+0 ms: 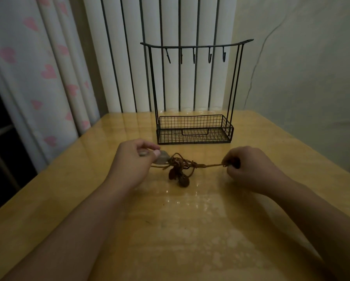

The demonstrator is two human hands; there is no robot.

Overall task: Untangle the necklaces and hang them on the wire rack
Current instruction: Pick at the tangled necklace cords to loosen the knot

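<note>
Glossy yellow wood forms the worktop (190,230), and from my remote station I read it as lit dimly, with pale reflections across its middle. Behind its far edge stands a white radiator (129,57) of vertical tubes; a curtain (38,67) printed with pink hearts hangs at the left, and a plain wall (301,67) with a thin crack closes the right.

Wire rack (194,88): black, upright, set on the worktop toward the far edge. Its curved top bar carries five hooks (194,55), and I see nothing hanging on any of them. Its base is a mesh basket (194,128); I see nothing lying in it. Nothing stands between the rack and my hands.

Necklaces (180,167): brown cords knotted into one tangle, located on the worktop between my two hands and in front of the rack. Dark rounded pendants (183,181) hang or lie at the near side of the tangle. A pale grey stone pendant (163,157) sits at its left end.

Left hand (133,161): fingers curled, pinching the tangle at the grey pendant.

Right hand (249,167): fingers pressed together round a cord end, which runs taut from the tangle to this hand. A dark piece shows inside the grip; I cannot tell what it is.
</note>
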